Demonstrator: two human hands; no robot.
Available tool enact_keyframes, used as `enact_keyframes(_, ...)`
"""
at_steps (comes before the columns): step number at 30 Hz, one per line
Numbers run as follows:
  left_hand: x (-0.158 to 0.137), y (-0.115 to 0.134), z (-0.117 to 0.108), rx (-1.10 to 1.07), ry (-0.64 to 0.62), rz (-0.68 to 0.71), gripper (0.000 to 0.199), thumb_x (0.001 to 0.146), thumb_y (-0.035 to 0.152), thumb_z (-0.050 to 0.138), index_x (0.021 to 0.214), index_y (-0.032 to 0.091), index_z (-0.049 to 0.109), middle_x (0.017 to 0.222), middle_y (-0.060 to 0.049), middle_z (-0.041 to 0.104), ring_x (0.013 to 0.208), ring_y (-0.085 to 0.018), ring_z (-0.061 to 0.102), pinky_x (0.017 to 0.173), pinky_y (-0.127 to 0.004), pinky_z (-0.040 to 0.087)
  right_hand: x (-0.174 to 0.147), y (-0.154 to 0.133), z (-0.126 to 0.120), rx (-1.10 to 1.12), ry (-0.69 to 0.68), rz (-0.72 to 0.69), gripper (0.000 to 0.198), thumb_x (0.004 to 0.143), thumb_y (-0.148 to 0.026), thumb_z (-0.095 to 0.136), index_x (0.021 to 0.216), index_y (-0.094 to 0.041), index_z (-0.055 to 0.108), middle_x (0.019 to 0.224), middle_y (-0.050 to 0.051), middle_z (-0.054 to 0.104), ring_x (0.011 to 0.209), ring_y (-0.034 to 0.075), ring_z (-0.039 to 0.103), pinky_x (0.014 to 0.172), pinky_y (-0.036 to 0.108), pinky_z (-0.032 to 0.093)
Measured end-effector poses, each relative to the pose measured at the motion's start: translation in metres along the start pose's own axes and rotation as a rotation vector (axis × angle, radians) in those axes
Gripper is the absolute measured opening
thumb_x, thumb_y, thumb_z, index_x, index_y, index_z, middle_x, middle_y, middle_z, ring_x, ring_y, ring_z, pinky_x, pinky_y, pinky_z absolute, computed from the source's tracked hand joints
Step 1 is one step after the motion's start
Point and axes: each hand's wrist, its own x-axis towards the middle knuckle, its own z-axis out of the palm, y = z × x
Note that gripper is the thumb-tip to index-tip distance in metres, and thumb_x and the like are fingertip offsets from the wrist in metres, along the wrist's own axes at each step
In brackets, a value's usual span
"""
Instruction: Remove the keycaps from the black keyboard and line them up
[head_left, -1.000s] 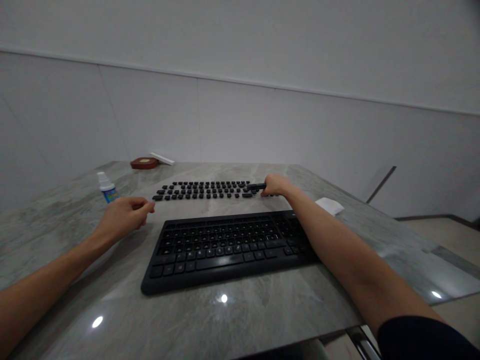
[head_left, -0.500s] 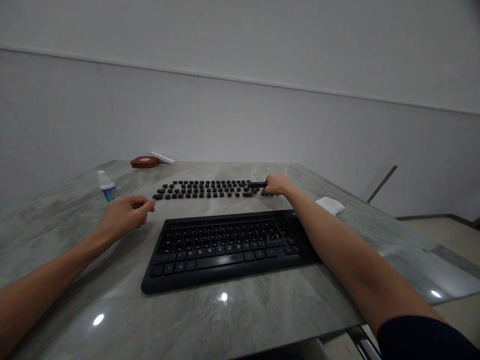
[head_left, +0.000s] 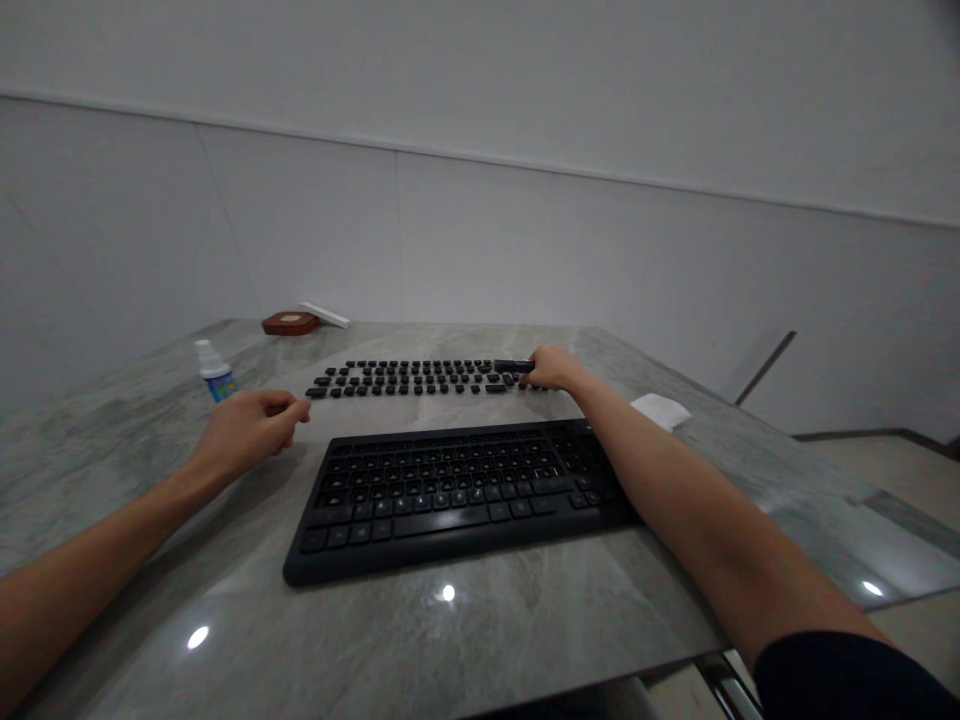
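My right hand (head_left: 551, 368) is closed around a slim black brush-like tool (head_left: 513, 366), which points left over the right end of the loose keycaps (head_left: 403, 380). These black caps lie in several rows on the grey table. My left hand (head_left: 251, 428) rests at the left end of the rows, fingers curled with thumb and forefinger together beside the nearest cap; whether anything is between them is hidden. Closer to me lies a black keyboard (head_left: 450, 535), with many upper keys off and its lower keys and space bar in place. My right forearm covers its right end.
A white spray bottle (head_left: 215, 372) with a blue label stands behind my left hand. At the back left are a brown box (head_left: 290, 323) and a white flat bar (head_left: 325, 315). A white tissue-like piece (head_left: 660, 411) lies right of my forearm. A wall rises behind the table.
My right hand has shifted very slightly, and the black tool's tip has moved a little up and left over the keycaps. My left hand and the keyboard have stayed put.
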Motion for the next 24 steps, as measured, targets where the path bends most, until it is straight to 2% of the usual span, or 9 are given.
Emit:
enact_keyframes(5, -0.001, 0.0, 0.0, 0.016, -0.009, 0.002, 0.041, 0.079, 0.052, 0.044, 0.079, 0.018, 0.068, 0.051, 0.002, 0.062, 0.052, -0.017, 0.059, 0.057, -0.026, 0.04, 0.003, 0.0, 0.003, 0.012, 0.103, 0.096, 0.039, 0.081, -0.041, 0.06, 0.106, -0.015, 0.074, 0.103, 0.019, 0.072, 0.098, 0.029, 0.066, 0.079, 0.033, 0.05)
enact_keyframes(11, -0.001, 0.001, 0.0, 0.013, -0.01, -0.006, 0.042, 0.079, 0.053, 0.044, 0.08, 0.018, 0.068, 0.05, 0.002, 0.061, 0.052, -0.017, 0.059, 0.056, -0.026, 0.039, 0.009, -0.008, 0.011, 0.019, 0.116, 0.158, 0.041, 0.079, -0.042, 0.062, 0.105, -0.012, 0.074, 0.104, 0.02, 0.071, 0.098, 0.03, 0.067, 0.079, 0.033, 0.05)
enact_keyframes(24, 0.0, 0.0, 0.001, 0.019, 0.004, 0.004, 0.043, 0.077, 0.053, 0.043, 0.078, 0.019, 0.068, 0.049, 0.002, 0.062, 0.05, -0.016, 0.059, 0.055, -0.026, 0.04, 0.012, -0.01, 0.018, 0.013, 0.098, 0.135, 0.04, 0.078, -0.038, 0.062, 0.105, -0.01, 0.073, 0.104, 0.021, 0.071, 0.098, 0.032, 0.067, 0.077, 0.034, 0.051)
